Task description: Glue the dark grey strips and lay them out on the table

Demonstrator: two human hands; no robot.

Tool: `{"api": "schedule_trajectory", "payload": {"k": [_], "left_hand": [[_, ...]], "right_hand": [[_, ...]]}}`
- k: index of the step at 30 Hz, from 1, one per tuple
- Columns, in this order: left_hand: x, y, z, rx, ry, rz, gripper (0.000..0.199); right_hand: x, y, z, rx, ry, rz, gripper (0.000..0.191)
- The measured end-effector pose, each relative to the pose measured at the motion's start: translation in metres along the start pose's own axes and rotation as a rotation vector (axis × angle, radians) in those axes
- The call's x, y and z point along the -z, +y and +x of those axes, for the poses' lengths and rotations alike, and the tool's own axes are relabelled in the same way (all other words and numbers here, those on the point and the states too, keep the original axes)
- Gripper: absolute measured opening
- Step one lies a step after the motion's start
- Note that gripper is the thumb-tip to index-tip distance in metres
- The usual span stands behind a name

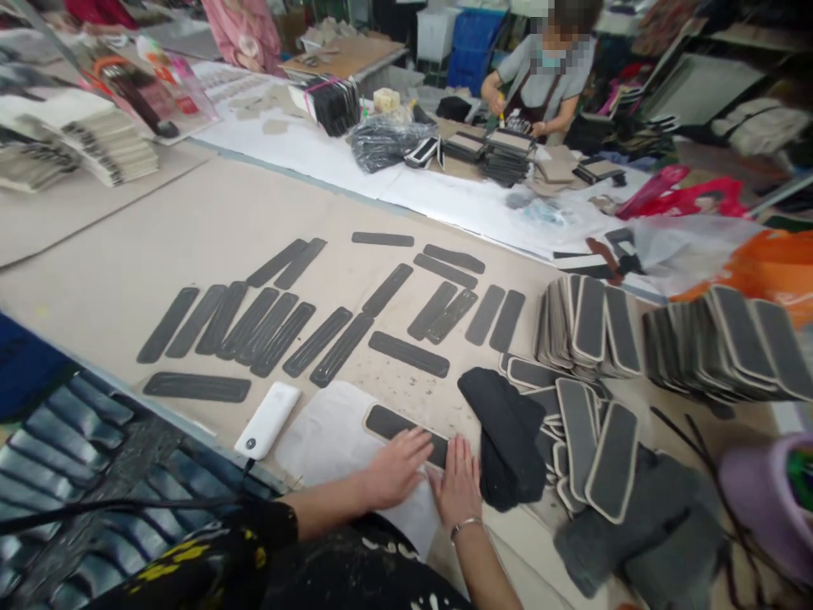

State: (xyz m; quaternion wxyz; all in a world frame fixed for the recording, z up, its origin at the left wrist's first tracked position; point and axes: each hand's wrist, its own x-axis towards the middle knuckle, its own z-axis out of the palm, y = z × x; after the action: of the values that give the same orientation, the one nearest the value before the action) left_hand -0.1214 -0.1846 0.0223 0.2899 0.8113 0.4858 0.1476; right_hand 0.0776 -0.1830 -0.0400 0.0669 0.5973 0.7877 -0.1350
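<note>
On a white sheet of paper [323, 421] at the near table edge lies a dark rounded strip with a pale border [397, 424]. My left hand [400, 466] rests on its middle, fingers stretched out. My right hand [458, 481], a bracelet at the wrist, lies flat over the strip's right end, which it partly hides. Neither hand grips anything. Just right of my right hand is a heap of black fabric pieces [505, 436]. Beyond the paper, several loose dark strips with glossy, wet-looking lines [334, 347] are spread over the table [158, 216].
A white power bank [268, 421] with a cable lies left of the paper. Stacks of bordered strips [588, 322] stand at the right, with loose bordered strips [611, 462] and a purple bucket [762, 500] nearer. Across the table a co-worker [550, 85] handles stacked pieces.
</note>
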Motion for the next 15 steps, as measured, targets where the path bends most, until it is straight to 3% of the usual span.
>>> {"api": "schedule_trajectory", "payload": {"k": [2, 4, 8, 12, 15], "left_hand": [[-0.015, 0.011, 0.014, -0.107, -0.073, 0.032, 0.061], [-0.022, 0.007, 0.021, -0.131, -0.107, 0.069, 0.065], [-0.007, -0.036, 0.005, -0.059, -0.11, 0.158, 0.065], [0.018, -0.085, -0.024, 0.159, -0.07, 0.306, 0.061], [0.024, -0.1, -0.034, 0.204, -0.07, 0.395, 0.061]], "right_hand": [[-0.003, 0.001, 0.0, 0.01, 0.009, -0.021, 0.068], [-0.005, 0.002, 0.0, 0.024, 0.022, -0.037, 0.068], [-0.006, 0.002, -0.001, 0.047, 0.057, -0.056, 0.079], [-0.006, 0.003, -0.001, 0.057, 0.078, -0.035, 0.08], [-0.004, 0.002, -0.001, 0.037, 0.065, 0.008, 0.08]]}}
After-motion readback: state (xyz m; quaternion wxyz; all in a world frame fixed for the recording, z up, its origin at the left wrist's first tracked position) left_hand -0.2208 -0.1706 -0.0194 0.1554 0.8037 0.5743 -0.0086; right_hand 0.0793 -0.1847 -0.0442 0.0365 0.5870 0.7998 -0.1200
